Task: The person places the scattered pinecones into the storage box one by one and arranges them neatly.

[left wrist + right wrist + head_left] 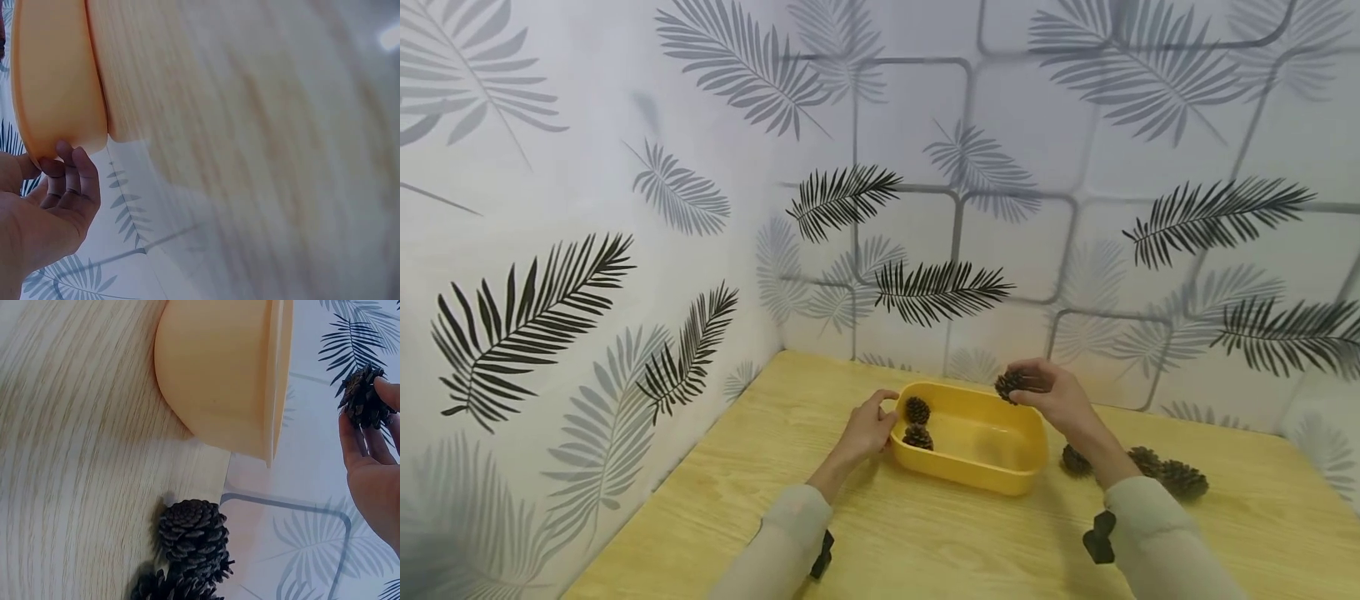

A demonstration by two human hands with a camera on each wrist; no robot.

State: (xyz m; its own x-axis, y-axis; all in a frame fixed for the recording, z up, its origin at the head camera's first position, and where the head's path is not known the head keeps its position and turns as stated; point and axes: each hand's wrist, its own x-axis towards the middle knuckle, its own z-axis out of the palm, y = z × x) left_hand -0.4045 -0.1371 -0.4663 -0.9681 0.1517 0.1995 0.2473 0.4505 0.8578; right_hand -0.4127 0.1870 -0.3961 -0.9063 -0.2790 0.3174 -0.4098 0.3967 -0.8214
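A yellow plastic tub (pixel 966 473) stands on the table. My left hand (pixel 867 427) grips its left end, thumb over the rim and fingers against the outer wall, as the left wrist view shows. Two brown pine cones, one behind (pixel 917 409) and one in front (pixel 917 437), lie inside at that left end. Above the tub's right back corner, my right hand (pixel 1062 400) pinches another pine cone (pixel 364 397) between thumb and fingers, apart from the rim. The tub's inside is hidden from both wrist views.
Right of the tub, several pine cones lie on the wooden table (pixel 760 500): one beside my right wrist (pixel 1075 462), others farther right (pixel 1183 479). Behind the table rises a leaf-patterned wall (pixel 910 233). A second patterned wall (pixel 587 350) borders its left side.
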